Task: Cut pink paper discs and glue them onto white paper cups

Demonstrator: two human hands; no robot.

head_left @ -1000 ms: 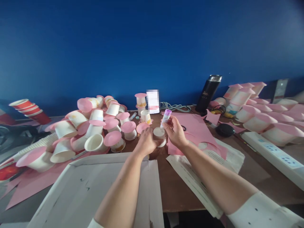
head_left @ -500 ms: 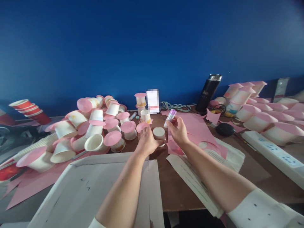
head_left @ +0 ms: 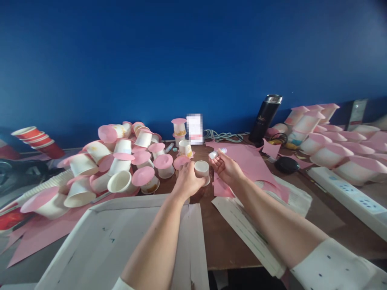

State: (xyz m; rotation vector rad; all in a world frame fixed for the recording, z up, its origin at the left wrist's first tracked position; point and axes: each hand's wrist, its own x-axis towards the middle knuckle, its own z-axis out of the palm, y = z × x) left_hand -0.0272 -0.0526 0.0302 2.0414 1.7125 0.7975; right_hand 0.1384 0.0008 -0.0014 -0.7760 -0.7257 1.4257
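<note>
Brown wooden tabletop (head_left: 225,241): left hand (head_left: 186,182) grips an upturned white paper cup (head_left: 201,169) standing upright. Right hand (head_left: 225,168), just right of it, clasps a purple-tipped glue stick (head_left: 217,153), long axis lying sideways, tip away from the cup.

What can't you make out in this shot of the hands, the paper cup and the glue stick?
All in the head view:
- Paper cup: near side and base hidden by the left hand; whether it rests on the table is unclear.
- Glue stick: small and blurred in the right hand; cap on or off, cannot tell.
- White card behind: pixelated, unreadable.
- Red cups: stack cut off behind clutter on the left.
</note>
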